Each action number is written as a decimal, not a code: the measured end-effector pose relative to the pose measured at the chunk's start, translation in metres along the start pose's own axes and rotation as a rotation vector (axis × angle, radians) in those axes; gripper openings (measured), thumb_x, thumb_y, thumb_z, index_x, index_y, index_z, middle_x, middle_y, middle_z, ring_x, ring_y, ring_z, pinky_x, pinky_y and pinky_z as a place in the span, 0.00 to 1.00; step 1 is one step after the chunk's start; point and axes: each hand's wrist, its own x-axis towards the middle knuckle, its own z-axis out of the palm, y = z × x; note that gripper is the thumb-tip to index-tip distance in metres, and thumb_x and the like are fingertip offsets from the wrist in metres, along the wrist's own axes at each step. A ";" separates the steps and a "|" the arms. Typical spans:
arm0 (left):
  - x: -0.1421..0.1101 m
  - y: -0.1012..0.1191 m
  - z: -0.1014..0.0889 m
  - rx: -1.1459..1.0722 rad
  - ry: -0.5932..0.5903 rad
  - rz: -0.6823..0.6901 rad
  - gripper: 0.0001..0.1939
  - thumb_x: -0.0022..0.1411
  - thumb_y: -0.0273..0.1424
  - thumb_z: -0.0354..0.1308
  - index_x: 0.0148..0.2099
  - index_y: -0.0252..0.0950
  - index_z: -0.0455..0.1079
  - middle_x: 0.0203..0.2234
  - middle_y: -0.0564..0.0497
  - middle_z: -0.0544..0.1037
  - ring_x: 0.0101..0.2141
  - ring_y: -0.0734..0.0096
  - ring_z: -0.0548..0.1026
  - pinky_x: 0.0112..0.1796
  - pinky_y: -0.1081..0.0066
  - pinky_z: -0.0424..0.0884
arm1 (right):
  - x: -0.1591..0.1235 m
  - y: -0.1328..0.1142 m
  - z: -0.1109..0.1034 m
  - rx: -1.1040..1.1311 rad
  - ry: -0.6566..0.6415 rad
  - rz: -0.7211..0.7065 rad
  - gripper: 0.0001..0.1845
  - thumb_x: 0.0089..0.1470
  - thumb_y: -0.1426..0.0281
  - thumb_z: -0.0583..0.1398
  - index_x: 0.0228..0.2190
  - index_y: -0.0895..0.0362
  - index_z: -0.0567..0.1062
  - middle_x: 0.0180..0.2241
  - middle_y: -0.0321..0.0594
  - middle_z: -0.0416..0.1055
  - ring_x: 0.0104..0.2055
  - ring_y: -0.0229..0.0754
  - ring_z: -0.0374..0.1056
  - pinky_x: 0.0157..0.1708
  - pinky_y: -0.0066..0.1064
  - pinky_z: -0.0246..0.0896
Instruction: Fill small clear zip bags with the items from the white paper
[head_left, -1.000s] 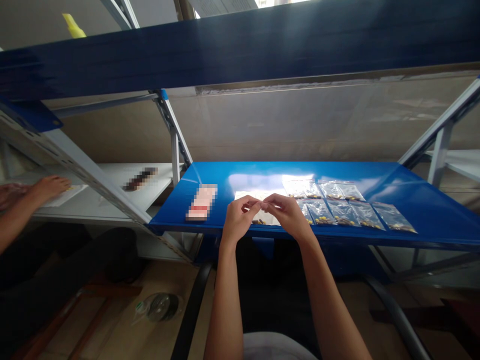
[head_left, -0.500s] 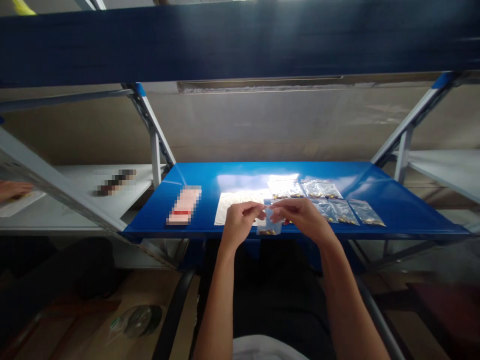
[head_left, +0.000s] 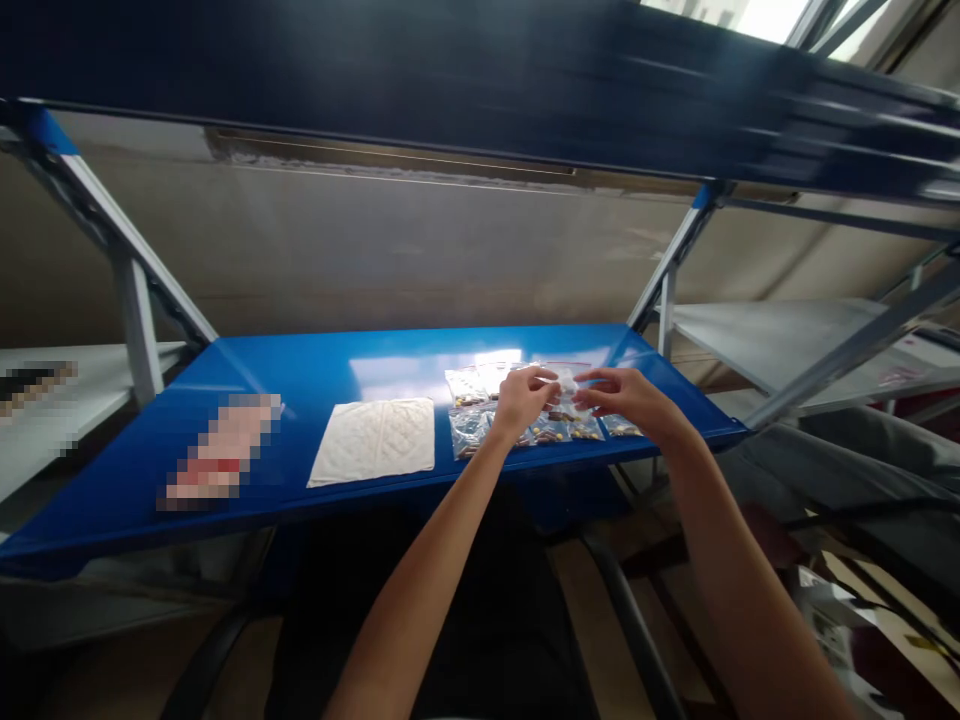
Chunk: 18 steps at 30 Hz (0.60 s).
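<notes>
Both my hands are held over the right part of a blue metal shelf (head_left: 300, 370). My left hand (head_left: 519, 398) and my right hand (head_left: 628, 397) each pinch one end of a small clear zip bag (head_left: 564, 383), holding it just above the shelf. Under and around them lie several more small clear bags (head_left: 470, 432) holding yellow and dark bits, set in rows. A white quilted cloth (head_left: 375, 438) lies flat to the left of the bags.
A blurred pinkish packet (head_left: 223, 455) lies on the shelf's left part. A dark shelf board (head_left: 450, 80) hangs low overhead. Grey uprights (head_left: 135, 300) frame the bay, with pale shelves on both sides. A dark chair frame (head_left: 622, 610) stands below.
The view has swung to the right, so the shelf sits further left. My hands carried the small bag from the shelf's front edge to over the rows of bags on the right.
</notes>
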 end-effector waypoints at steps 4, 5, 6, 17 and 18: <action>0.061 -0.023 0.044 0.060 0.011 -0.093 0.13 0.63 0.25 0.66 0.50 0.28 0.76 0.30 0.44 0.84 0.28 0.69 0.82 0.33 0.69 0.80 | 0.031 0.044 -0.032 -0.048 0.224 0.062 0.20 0.44 0.65 0.73 0.38 0.61 0.79 0.27 0.45 0.81 0.33 0.48 0.79 0.30 0.29 0.73; 0.073 -0.027 0.054 0.077 0.015 -0.100 0.14 0.63 0.25 0.66 0.51 0.28 0.75 0.30 0.44 0.83 0.27 0.69 0.82 0.33 0.70 0.79 | 0.040 0.052 -0.039 -0.099 0.262 0.073 0.17 0.45 0.67 0.72 0.37 0.61 0.79 0.27 0.45 0.81 0.32 0.48 0.80 0.29 0.29 0.73; 0.083 -0.030 0.062 0.098 0.023 -0.103 0.15 0.63 0.24 0.67 0.52 0.28 0.75 0.31 0.44 0.83 0.28 0.68 0.82 0.33 0.69 0.79 | 0.050 0.059 -0.045 -0.174 0.297 0.090 0.15 0.47 0.68 0.71 0.38 0.61 0.79 0.28 0.45 0.81 0.33 0.47 0.80 0.29 0.28 0.73; 0.111 -0.054 0.093 0.529 0.036 0.103 0.35 0.60 0.22 0.67 0.67 0.30 0.63 0.56 0.34 0.73 0.56 0.54 0.73 0.56 0.61 0.69 | 0.108 0.094 -0.069 -0.667 0.389 0.191 0.15 0.48 0.75 0.65 0.40 0.63 0.83 0.31 0.46 0.82 0.39 0.51 0.79 0.41 0.32 0.71; 0.107 -0.056 0.092 0.567 0.019 0.133 0.33 0.60 0.23 0.67 0.67 0.30 0.65 0.57 0.34 0.71 0.57 0.53 0.71 0.56 0.61 0.68 | 0.107 0.096 -0.068 -0.696 0.391 0.181 0.15 0.49 0.74 0.65 0.40 0.63 0.83 0.32 0.47 0.82 0.41 0.52 0.79 0.44 0.33 0.70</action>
